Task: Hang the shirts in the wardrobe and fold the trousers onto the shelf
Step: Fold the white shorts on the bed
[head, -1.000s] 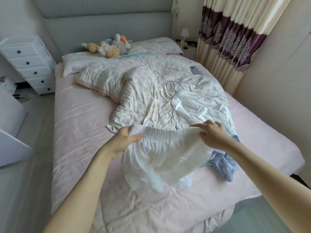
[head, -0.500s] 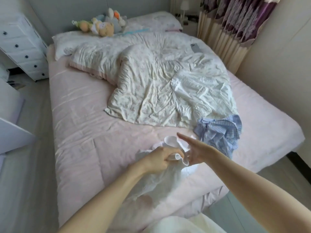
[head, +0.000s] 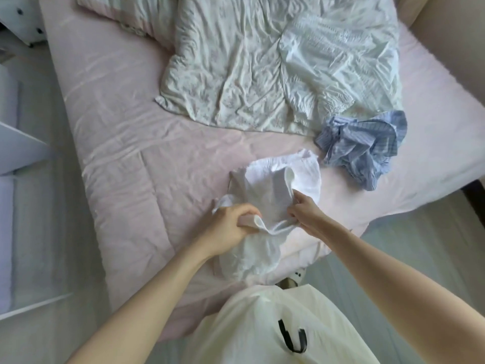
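A white garment with an elastic waistband (head: 273,185) lies crumpled near the foot edge of the pink bed (head: 126,158). My left hand (head: 231,227) grips a bunched fold of its fabric at the near left. My right hand (head: 305,210) pinches the cloth just to the right, a short gap away. Part of the garment hangs over the bed's edge below my hands. A blue striped shirt (head: 364,151) sits in a heap on the bed, to the right of and beyond the white garment.
A rumpled floral duvet (head: 275,61) covers the far half of the bed. White furniture (head: 15,153) stands along the left across a strip of floor. My own pale clothing (head: 278,327) fills the bottom of the view. A wall rises at the upper right.
The white garment came down from being spread in the air to lying on the bed's near edge. Both hands moved close together on it, and my view tilted downward.
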Demonstrator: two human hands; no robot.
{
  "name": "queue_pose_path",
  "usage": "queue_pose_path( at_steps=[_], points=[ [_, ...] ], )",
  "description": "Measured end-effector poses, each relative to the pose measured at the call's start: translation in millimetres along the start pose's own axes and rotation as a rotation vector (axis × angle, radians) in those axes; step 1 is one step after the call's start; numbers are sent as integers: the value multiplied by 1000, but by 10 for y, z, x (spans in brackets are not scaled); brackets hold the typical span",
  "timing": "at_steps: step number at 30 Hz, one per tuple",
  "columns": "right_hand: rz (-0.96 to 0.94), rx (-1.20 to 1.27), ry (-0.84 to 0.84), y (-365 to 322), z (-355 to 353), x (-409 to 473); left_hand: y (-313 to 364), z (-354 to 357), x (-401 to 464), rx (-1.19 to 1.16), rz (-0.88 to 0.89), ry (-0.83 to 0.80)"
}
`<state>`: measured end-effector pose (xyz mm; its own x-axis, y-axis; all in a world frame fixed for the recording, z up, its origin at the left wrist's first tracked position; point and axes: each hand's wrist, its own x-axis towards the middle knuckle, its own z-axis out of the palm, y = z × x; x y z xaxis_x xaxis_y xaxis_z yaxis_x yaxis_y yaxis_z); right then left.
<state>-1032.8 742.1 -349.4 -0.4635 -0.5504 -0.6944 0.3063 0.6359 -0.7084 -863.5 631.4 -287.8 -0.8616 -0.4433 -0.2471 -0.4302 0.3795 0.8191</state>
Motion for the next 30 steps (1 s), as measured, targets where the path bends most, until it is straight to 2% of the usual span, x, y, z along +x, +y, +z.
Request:
queue_pose_path(
  at_steps=[3, 6, 11, 13, 15, 17, 18, 20, 22, 26, 28, 30],
  points=[
    [-295, -248, -147, -287, -154, -185, 81, -65, 105, 47, 141, 180],
    [-454, -402, -284, -699, -239, -382, 239, -224, 263, 4, 158, 278],
    [-736, -532, -354, -1506, -385, -609, 656, -610, 353, 61, 280, 120],
    [-740, -453, -292, -1746, -390, -647, 817, -727, 328, 10, 229, 153],
    [-733, -264, -280, -1950, -400, -677, 971, -873, 233, -131, 191, 330],
    [-642, -59, -409, -2077, -402, -692, 1076, -1044, 119, -220, 178, 532],
    [-607, -35, -494, -2129, -382, -693, 1112, -1135, 50, -259, 157, 617],
    [-638, -181, -611, -2215, -256, -716, 1179, -1284, -88, -339, 122, 746],
    [-683, -301, -632, -2349, -31, -775, 1251, -1420, -234, -412, 137, 841],
    [-740, -198, -674, -2699, 355, -971, 1319, -1802, -655, -693, 132, 925],
    [-766, -270, -784, -2876, 512, -1086, 1292, -2033, -884, -630, 64, 905],
    [-818, -437, -795, -3025, 712, -1113, 1280, -2239, -1000, -421, -29, 871]
  ],
)
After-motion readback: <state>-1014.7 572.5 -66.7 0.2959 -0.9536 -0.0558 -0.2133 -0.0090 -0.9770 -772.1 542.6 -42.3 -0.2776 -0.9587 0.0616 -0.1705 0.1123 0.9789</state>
